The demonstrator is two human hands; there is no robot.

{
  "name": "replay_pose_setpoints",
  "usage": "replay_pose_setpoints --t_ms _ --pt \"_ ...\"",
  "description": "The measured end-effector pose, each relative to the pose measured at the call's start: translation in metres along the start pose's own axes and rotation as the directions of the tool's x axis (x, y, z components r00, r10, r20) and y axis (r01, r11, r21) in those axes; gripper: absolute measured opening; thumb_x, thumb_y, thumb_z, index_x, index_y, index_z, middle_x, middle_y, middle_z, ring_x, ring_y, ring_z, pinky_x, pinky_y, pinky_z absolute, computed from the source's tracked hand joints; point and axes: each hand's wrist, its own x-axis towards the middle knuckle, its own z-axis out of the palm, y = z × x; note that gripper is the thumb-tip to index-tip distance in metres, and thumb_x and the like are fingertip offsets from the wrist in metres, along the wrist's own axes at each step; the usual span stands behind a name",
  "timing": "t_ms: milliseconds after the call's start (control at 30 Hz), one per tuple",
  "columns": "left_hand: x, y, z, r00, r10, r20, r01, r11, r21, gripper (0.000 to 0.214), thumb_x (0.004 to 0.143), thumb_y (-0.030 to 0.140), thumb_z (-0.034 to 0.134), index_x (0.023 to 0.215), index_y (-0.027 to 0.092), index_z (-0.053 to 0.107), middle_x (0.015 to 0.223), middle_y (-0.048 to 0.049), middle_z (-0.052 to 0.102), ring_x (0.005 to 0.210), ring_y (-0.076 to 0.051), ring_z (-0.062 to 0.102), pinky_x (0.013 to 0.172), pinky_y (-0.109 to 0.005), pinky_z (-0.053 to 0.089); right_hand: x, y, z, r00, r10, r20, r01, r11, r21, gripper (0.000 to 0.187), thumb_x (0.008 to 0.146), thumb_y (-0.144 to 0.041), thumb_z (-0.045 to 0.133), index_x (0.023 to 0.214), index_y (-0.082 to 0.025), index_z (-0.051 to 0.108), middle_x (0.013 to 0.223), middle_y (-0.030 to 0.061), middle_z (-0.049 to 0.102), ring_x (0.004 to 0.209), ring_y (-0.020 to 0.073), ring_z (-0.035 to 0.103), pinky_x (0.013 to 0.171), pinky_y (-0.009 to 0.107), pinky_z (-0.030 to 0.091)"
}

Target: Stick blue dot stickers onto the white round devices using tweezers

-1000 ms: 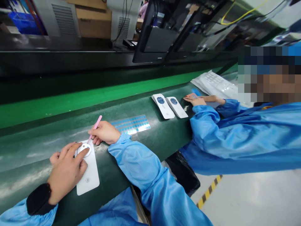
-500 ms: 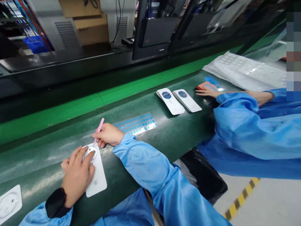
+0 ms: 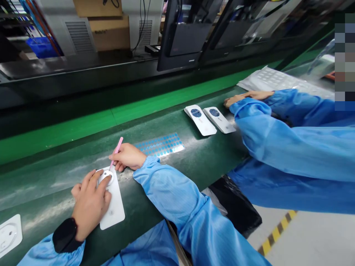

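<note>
A white card with a round raised part near its top lies on the dark green belt. My left hand rests on the card, fingers pressing down beside the round part. My right hand pinches pink tweezers, whose tip touches the round part. Just right of that hand lies a sheet of small blue round stickers.
Two white cards with blue stickers lie further right. A co-worker in a blue coat leans over the belt there, hands by a clear plastic tray. Another white card sits at the left edge. Black monitors stand behind a bright green strip.
The view has shifted right over the second, so a white card came into sight at the left. The co-worker's arms moved left, nearer the two cards. My hands stay on the card.
</note>
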Motion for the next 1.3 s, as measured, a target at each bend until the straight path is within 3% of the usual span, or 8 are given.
replay_pose_setpoints --t_ms 167,333,767,1300 --pt "0.0016 0.0016 -0.0016 1.0 -0.007 0.0 0.007 0.999 -0.034 0.036 0.093 0.017 0.046 0.114 0.024 0.074 0.129 -0.0164 0.074 0.124 -0.039 0.064 0.074 -0.045 0.042 -0.0023 -0.0018 -0.0005 1.0 0.017 0.0 -0.017 1.0 0.015 0.037 0.092 -0.012 0.079 0.062 -0.013 0.058 0.048 -0.0028 0.058 0.039 0.008 0.056 0.038 0.014 0.048" --pt "0.0019 0.0028 -0.0011 1.0 -0.011 -0.002 0.011 1.0 -0.02 0.034 0.089 0.016 0.051 0.109 0.029 0.076 0.127 -0.0111 0.076 0.124 -0.037 0.063 0.079 -0.046 0.044 -0.0045 -0.0022 -0.0012 1.0 0.028 0.0 -0.028 1.0 -0.007 0.038 0.097 -0.013 0.074 0.062 -0.014 0.058 0.046 -0.0021 0.058 0.04 0.0081 0.057 0.039 0.012 0.048" --pt "0.0056 0.0055 0.0003 0.99 0.039 -0.134 -0.036 0.999 0.028 0.033 0.094 0.013 0.048 0.101 0.022 0.079 0.119 -0.0151 0.077 0.116 -0.036 0.067 0.075 -0.044 0.043 -0.0038 -0.0008 -0.0034 1.0 0.022 0.022 -0.021 1.0 -0.009 0.037 0.1 -0.009 0.066 0.065 -0.014 0.058 0.047 -0.0022 0.059 0.04 0.008 0.057 0.039 0.012 0.049" --pt "0.0064 0.0027 -0.0008 0.987 0.066 -0.143 -0.061 0.997 0.038 0.032 0.095 0.013 0.049 0.1 0.024 0.078 0.117 -0.0141 0.078 0.114 -0.036 0.068 0.075 -0.044 0.045 -0.0012 0.0001 -0.0037 1.0 0.012 0.021 -0.012 1.0 -0.018 0.036 0.101 -0.01 0.066 0.065 -0.014 0.058 0.047 -0.0028 0.059 0.04 0.0081 0.057 0.038 0.013 0.049"
